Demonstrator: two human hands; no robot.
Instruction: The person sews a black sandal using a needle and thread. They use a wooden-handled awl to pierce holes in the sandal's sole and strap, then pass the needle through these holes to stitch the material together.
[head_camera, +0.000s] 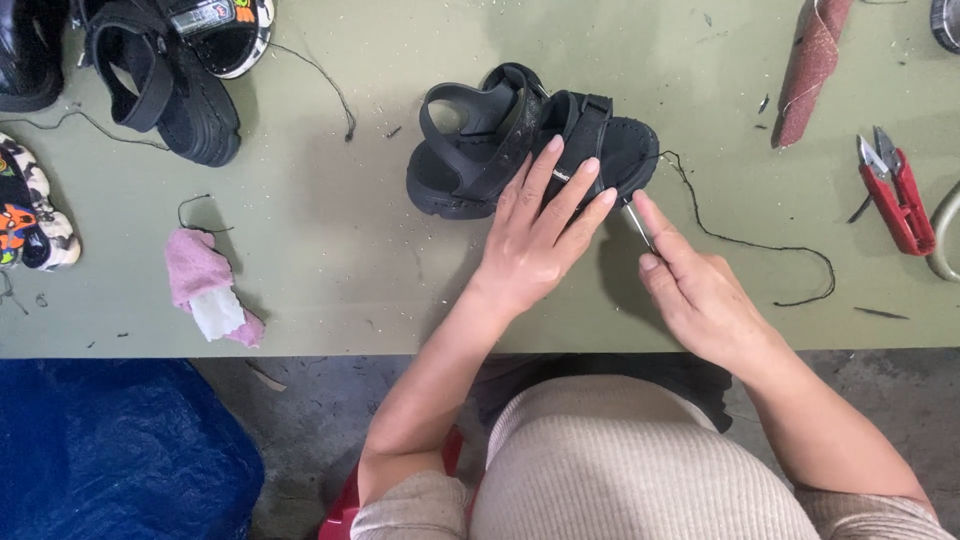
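A black strapped sandal lies on its side on the green table. My left hand rests flat on its sole edge, fingers spread and pressing it down. My right hand pinches a thin metal needle whose tip meets the sandal's sole near the toe. A black thread runs from the sandal's toe and loops across the table to the right.
Red thread snips lie at the right edge. A roll of reddish sandpaper lies at top right. Another black sandal and a patterned one sit at left, near a pink cloth. Blue tarp below.
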